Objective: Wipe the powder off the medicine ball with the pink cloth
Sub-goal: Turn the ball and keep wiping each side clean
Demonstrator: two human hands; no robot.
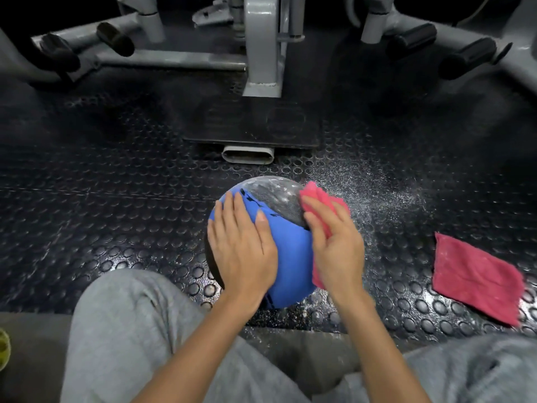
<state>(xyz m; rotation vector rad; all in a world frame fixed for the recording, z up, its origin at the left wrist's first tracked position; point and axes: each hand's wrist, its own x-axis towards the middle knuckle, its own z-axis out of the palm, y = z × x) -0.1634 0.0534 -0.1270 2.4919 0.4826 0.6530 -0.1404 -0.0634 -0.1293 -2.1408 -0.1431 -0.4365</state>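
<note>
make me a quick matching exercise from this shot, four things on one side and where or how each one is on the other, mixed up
Column one
1. left hand
2. right hand
3. spare cloth
4. grey panel of the medicine ball

Column two
a. lies on the floor mat, off to the right
b. dusted with white powder
c. presses the pink cloth against the ball
d. rests flat on the ball's blue part

Pairs: 1-d, 2-c, 3-a, 4-b

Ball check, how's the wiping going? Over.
Left hand flat on ball. Right hand presses cloth to ball's right side. Powder left on top. Spare cloth on floor, clear of it.
</note>
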